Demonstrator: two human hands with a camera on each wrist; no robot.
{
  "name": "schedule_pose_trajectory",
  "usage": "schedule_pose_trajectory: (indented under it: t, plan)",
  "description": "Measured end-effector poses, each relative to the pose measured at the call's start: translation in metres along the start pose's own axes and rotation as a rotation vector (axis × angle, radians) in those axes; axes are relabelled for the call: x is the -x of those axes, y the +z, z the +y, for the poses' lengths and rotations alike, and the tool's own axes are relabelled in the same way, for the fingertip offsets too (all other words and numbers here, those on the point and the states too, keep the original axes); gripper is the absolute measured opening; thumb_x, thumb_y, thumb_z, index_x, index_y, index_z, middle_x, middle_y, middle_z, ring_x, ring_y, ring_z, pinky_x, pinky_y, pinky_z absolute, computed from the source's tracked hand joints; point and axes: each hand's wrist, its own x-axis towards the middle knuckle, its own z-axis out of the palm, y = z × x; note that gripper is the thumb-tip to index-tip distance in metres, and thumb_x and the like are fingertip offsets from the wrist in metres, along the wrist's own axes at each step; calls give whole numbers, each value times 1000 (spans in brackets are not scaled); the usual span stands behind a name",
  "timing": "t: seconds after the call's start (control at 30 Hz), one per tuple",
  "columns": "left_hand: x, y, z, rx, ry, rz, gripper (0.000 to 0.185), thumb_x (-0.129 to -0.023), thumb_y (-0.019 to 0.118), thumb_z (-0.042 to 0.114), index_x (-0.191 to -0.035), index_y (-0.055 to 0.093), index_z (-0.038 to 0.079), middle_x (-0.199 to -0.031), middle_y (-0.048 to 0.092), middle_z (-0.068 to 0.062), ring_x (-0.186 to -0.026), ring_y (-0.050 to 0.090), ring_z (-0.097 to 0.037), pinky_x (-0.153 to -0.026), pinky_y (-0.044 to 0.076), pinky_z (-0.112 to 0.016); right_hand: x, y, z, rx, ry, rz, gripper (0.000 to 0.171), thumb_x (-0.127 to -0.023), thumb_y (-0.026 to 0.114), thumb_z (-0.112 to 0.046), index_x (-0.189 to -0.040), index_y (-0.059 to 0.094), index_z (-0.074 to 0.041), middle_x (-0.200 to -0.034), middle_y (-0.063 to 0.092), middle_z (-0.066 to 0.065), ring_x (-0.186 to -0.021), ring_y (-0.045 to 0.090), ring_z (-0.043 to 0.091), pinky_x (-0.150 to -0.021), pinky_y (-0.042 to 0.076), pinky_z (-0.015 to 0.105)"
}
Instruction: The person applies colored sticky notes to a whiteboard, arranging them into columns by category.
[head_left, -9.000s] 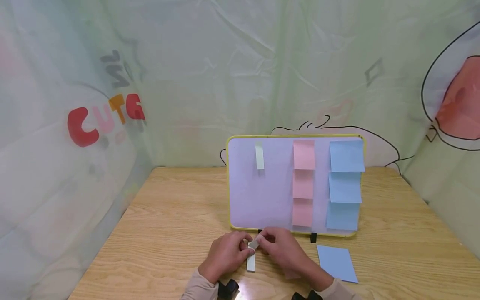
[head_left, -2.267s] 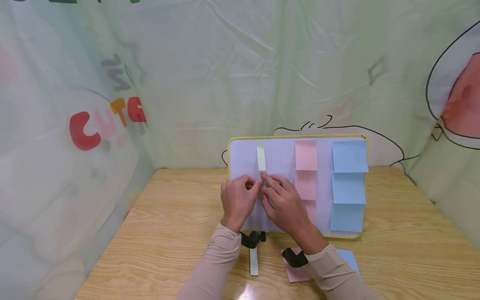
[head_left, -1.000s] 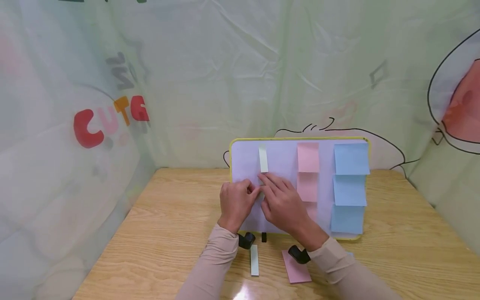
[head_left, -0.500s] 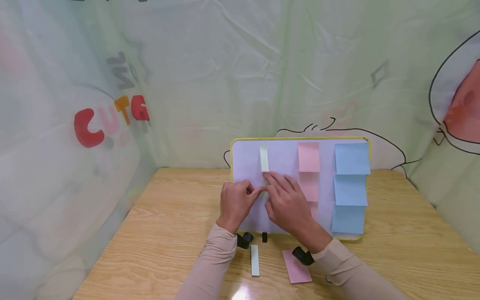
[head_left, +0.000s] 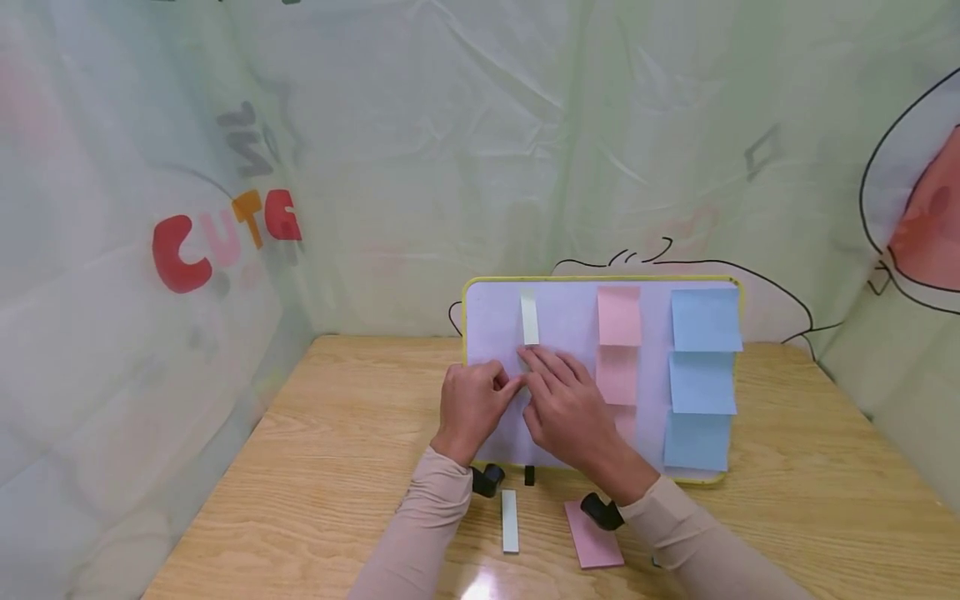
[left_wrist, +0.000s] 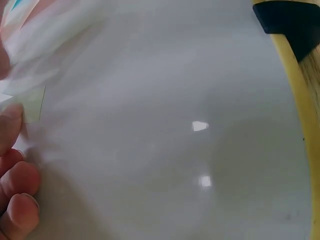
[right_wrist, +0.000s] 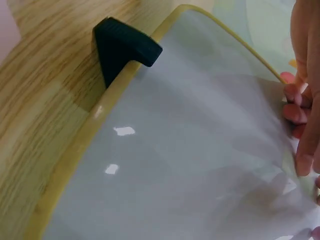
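Note:
A whiteboard with a yellow frame stands on the table. Near its top left a narrow pale green sticky note hangs. Just below that note both hands meet at the board over a second pale green sticky note, mostly hidden in the head view. My left hand pinches this lower note with thumb and forefinger, the other fingers curled. My right hand presses with nearly straight fingers at the board, fingertips right under the upper note's bottom edge.
Columns of pink notes and blue notes fill the board's right part. On the table in front lie a green note pad and a pink note pad. A black foot holds the board's lower edge.
Nine seconds ago both hands were low over the table, lifting a green note from its pad. They have risen to the board with it; over the last second only the right fingers shifted slightly.

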Motion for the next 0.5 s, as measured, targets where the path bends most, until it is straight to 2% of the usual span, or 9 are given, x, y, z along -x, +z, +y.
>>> schedule_pose_trajectory:
  t: [0.2,0.5]
  plan:
    - [1,1,-1,-9,17,10,35,-84,80,43,-64,68,16,-54,59,7,-49,51,-7,-58,39,-28,2,0,2,43,-3,-29,29,-79,65,-12,-105,67,1,-137,59,17,-128,54,31,-105,40,53]
    - [2,3,-3,9,15,3,33,-83,81,40,-66,68,15,-56,58,7,-52,50,-6,-60,36,-28,8,-5,1,52,83,-5,24,-80,64,-13,-98,67,2,-134,62,18,-125,56,36,-103,41,54]
